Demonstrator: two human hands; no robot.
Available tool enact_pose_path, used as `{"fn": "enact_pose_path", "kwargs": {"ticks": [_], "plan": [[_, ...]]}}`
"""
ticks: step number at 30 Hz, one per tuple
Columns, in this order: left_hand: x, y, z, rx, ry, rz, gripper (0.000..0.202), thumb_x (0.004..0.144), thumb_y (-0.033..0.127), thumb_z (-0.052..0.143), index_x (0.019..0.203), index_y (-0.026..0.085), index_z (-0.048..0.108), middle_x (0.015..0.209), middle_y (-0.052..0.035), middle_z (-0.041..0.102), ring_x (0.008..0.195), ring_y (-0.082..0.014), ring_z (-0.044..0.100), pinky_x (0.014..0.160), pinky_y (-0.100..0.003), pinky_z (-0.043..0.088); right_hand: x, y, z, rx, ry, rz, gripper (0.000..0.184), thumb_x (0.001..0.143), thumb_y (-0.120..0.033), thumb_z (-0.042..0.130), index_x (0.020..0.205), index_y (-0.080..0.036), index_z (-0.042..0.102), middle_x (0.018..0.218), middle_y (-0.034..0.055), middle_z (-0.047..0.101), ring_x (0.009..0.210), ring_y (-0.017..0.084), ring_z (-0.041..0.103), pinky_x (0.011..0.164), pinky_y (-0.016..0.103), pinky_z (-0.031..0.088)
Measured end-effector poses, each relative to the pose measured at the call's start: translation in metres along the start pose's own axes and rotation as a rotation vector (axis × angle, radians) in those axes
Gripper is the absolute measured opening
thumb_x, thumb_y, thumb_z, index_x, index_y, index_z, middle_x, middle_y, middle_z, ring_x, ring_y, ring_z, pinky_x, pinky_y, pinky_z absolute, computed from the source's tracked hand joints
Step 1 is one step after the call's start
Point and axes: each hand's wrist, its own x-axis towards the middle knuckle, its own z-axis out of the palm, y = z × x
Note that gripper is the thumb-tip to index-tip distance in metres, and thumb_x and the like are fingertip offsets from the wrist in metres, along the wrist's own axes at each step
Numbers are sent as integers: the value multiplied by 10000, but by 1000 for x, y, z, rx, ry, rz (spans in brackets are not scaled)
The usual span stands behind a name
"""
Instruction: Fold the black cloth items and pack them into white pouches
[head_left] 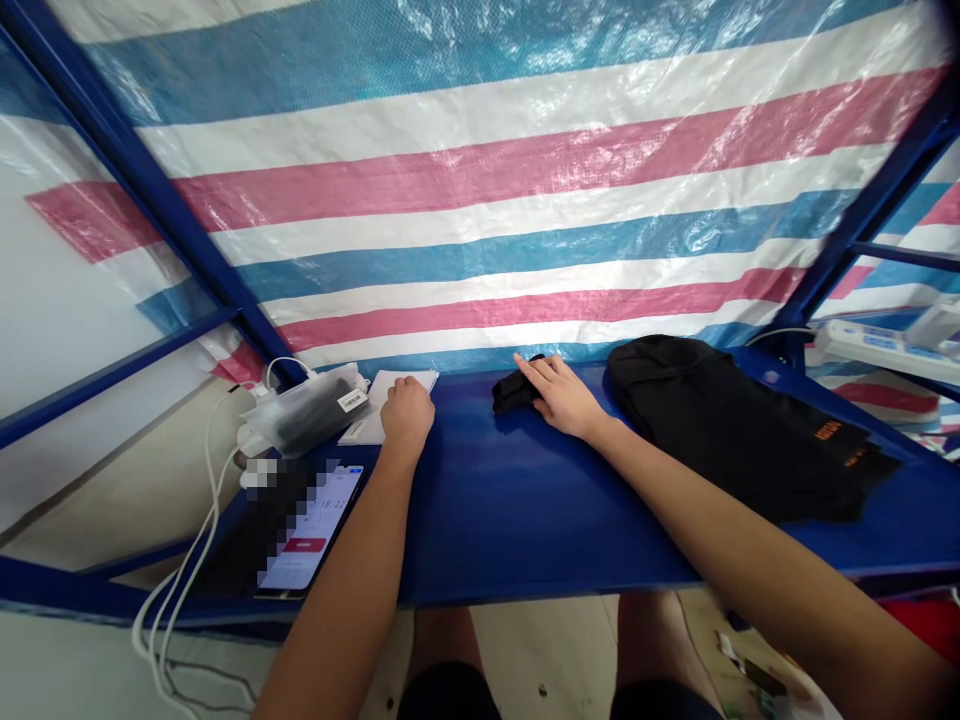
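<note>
My right hand (564, 396) is on a small, folded black cloth (515, 391) at the back middle of the blue tabletop (517, 520). Its index finger stretches over the top of the cloth, and the thumb side is at the near right of it. My left hand (407, 412) is closed into a fist and rests at the right side of some white paper (367, 428). Whatever may be inside that fist is hidden. Right of my right hand lies a larger pile of black fabric (720, 425) with orange lettering at its right end.
At the left are a grey pouch in clear plastic (319, 412), white cables (214, 500) and a lit phone (315, 530). A white power strip (885, 345) is at the right. Blue metal posts (161, 190) and a striped plastic sheet (517, 180) enclose the table.
</note>
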Motion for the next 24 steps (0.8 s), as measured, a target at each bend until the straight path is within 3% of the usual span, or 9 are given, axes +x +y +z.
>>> {"fn": "enact_pose_path", "kwargs": {"ticks": [6, 11, 15, 19, 24], "plan": [[4, -5, 0, -45, -46, -96, 397, 1094, 356, 425, 1310, 105, 645, 1329, -269, 694, 1210, -405, 727, 952, -476, 586, -2, 1, 1, 24, 16, 16, 1118, 860, -63, 612, 1805, -262, 48, 1492, 148, 597, 1295, 395, 555, 1162, 631, 524], [8, -11, 5, -44, -39, -56, 367, 1085, 244, 397, 1222, 150, 724, 1293, -230, 713, 1193, -382, 727, 968, -475, 573, -4, 1, 2, 34, 24, 6, 1101, 865, -60, 605, 1805, -274, 72, 1510, 146, 581, 1312, 405, 542, 1164, 650, 522], [3, -5, 1, -138, 94, 89, 316, 1064, 224, 456, 1192, 207, 745, 1293, -173, 714, 1220, -355, 698, 1009, -465, 573, -4, -6, -1, 47, 60, 18, 1015, 898, -52, 576, 1793, -296, 163, 1498, 147, 562, 1310, 405, 526, 1174, 662, 509], [-9, 17, -4, -361, 230, 351, 263, 1075, 263, 495, 1198, 235, 726, 1258, -115, 727, 1205, -299, 699, 1076, -413, 564, -3, -13, -6, 91, 116, 64, 885, 908, -57, 590, 1725, -283, 339, 1480, 159, 562, 1330, 410, 510, 1173, 685, 495], [-21, 37, 3, -508, 235, 588, 415, 1036, 124, 458, 1344, 278, 690, 1361, -81, 702, 1274, -252, 685, 1123, -380, 561, -2, -19, -10, 51, 64, -15, 795, 861, -49, 642, 1614, -264, 504, 1588, 152, 538, 1529, 451, 392, 1218, 751, 430]]}}
